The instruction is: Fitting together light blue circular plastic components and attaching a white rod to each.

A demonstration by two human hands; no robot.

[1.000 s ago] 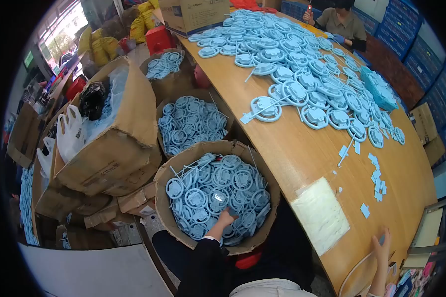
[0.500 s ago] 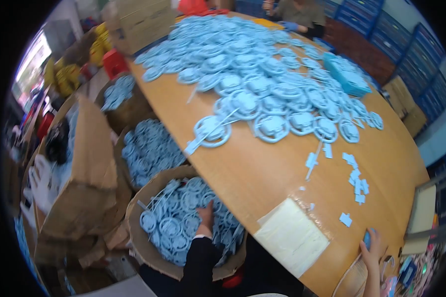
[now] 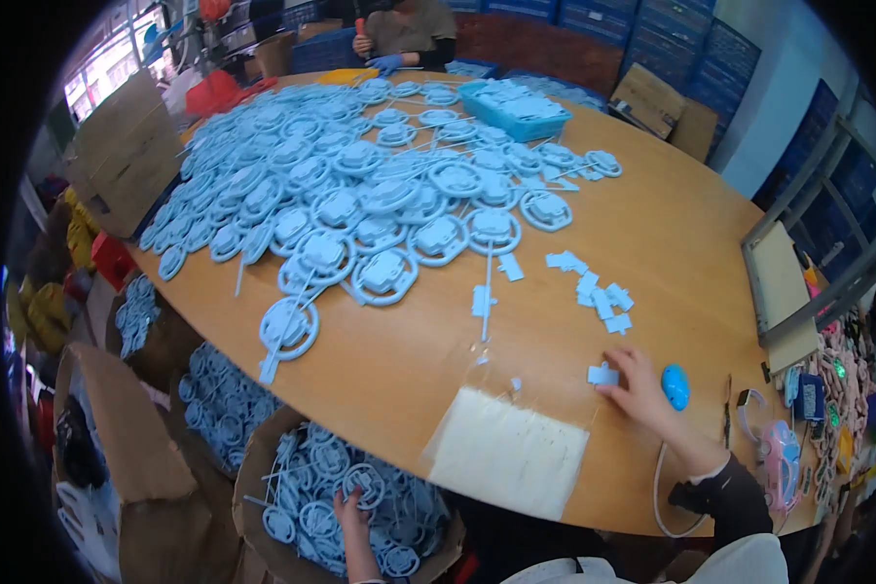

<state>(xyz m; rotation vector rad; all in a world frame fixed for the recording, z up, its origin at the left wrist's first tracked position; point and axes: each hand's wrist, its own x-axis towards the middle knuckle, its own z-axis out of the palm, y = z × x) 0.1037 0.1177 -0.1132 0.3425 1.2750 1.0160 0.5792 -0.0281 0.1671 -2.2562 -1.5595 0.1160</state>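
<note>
My left hand (image 3: 352,513) is down in a cardboard box (image 3: 245,492) of light blue plastic parts. Its fingers are closed at the edge of a round, ring-shaped plastic part (image 3: 364,487). Over the table my right hand (image 3: 640,387) has thumb and forefinger closed about a small flat light blue plastic piece (image 3: 601,375). Close to the right hand lies a blue oval object (image 3: 675,387). More small flat pieces (image 3: 602,303) lie farther up the table. A large heap of ring-shaped parts (image 3: 341,206) covers the far left.
A white pad (image 3: 508,454) under clear film lies at the near table edge. A turquoise basket (image 3: 516,119) full of parts stands at the back. Open cartons (image 3: 161,428) crowd the left floor. Across the table sits a person (image 3: 414,34). A metal frame (image 3: 818,234) stands right.
The view has swung right. My right hand has left the blue oval object and come to the small flat piece. My left hand, still in the box, now has a ring-shaped part.
</note>
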